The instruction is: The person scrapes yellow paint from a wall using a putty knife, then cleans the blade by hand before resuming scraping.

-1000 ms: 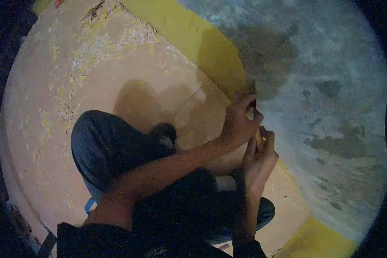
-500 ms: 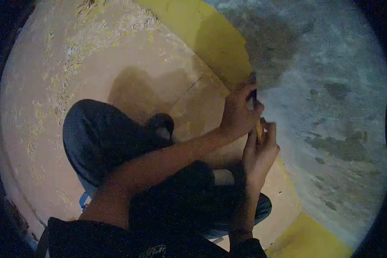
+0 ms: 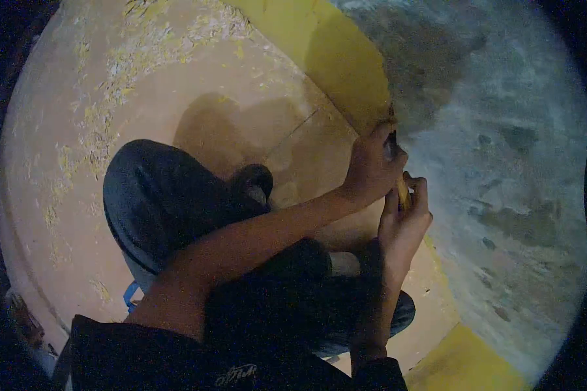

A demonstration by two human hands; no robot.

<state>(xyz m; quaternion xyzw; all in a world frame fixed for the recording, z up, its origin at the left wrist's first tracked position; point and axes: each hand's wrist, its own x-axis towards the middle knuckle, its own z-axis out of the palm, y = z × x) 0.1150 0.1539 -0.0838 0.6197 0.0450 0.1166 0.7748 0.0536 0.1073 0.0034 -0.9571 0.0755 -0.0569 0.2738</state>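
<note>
My left hand (image 3: pixel 374 163) is closed around a dark piece (image 3: pixel 391 141) at the edge of the patchy grey-blue surface (image 3: pixel 502 163). Just below it, my right hand (image 3: pixel 404 228) pinches a narrow yellow-orange stick-like handle (image 3: pixel 404 194) between thumb and fingers. The handle runs up towards the left hand, and the two parts look like one tool, though its working end is hidden by the fingers. Beside both hands lies a yellow band (image 3: pixel 349 72) that borders the grey-blue surface.
My bent legs in dark trousers (image 3: pixel 160 202) rest on the pale floor (image 3: pixel 235 72). Yellow and whitish flakes (image 3: pixel 114 85) are scattered over its left part. A second yellow stretch (image 3: pixel 469 365) lies at lower right. Something blue (image 3: pixel 131 296) shows beside my leg.
Both hands and the thing they hold appear slightly further right in the view, as the whole scene has shifted a little. Their grips look the same.
</note>
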